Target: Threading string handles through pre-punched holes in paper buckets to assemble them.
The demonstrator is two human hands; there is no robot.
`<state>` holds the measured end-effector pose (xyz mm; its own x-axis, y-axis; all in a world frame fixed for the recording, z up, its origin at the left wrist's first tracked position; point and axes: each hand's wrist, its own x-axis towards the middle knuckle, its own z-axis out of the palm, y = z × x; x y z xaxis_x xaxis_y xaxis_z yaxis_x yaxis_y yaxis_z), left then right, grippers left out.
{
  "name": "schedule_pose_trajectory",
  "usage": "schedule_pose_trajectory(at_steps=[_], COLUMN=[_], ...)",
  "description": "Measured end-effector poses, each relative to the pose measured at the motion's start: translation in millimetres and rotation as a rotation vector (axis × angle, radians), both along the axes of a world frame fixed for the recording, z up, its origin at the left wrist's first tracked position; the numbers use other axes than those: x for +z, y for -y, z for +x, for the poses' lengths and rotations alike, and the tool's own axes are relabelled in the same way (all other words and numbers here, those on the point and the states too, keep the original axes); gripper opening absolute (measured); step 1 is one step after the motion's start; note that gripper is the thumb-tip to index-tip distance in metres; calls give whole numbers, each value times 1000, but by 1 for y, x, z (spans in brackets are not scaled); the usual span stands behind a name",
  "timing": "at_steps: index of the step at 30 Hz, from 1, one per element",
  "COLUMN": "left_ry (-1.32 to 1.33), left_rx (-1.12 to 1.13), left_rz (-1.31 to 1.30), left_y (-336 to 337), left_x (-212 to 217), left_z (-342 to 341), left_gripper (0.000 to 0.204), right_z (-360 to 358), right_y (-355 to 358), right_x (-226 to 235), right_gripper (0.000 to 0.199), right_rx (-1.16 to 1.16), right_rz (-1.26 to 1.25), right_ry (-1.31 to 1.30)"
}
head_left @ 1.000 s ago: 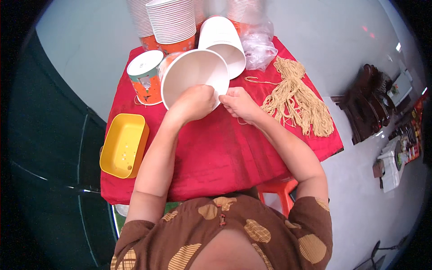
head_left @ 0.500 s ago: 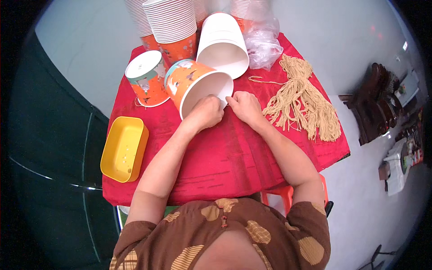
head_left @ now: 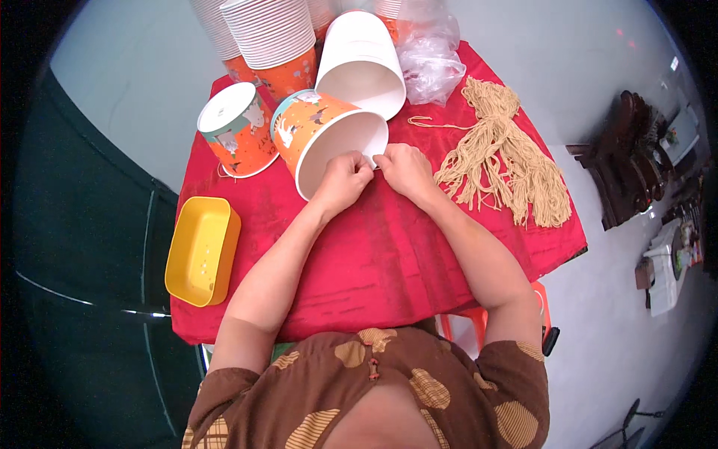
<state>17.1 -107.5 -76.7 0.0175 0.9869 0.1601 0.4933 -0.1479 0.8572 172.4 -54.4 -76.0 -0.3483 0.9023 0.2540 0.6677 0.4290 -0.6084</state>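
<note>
Two hands meet at the near rim of the tipped orange paper bucket [head_left: 321, 135] mid-table: I see left hand [head_left: 342, 179] and right hand [head_left: 400, 166] both pinched shut on it; cord bundle [head_left: 501, 153] lies right.

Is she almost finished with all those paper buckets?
Not nearly. One orange bucket stands upside down to the side with a string under its rim, so it looks done. Both hands, left hand and right hand, pinch the rim of a tilted orange bucket. Left over: a white bucket, tall stacks of buckets, and a big pile of tan strings.
</note>
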Motion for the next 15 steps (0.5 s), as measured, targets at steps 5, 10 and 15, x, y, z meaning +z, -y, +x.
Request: schedule_pose_trajectory(at_steps=[5, 10, 15], left_ry=[142, 109, -16], left_rx=[60, 22, -17], left_rz=[-179, -199, 4], left_y=[0, 5, 5], left_x=[5, 9, -1], left_z=[2, -2, -3], left_gripper=[18, 9, 5], right_z=[7, 21, 17], right_y=[-6, -3, 4], right_x=[0, 13, 12], right_gripper=[28, 22, 18], right_rx=[93, 315, 512], right_rz=[-5, -164, -147], right_ry=[-9, -47, -257])
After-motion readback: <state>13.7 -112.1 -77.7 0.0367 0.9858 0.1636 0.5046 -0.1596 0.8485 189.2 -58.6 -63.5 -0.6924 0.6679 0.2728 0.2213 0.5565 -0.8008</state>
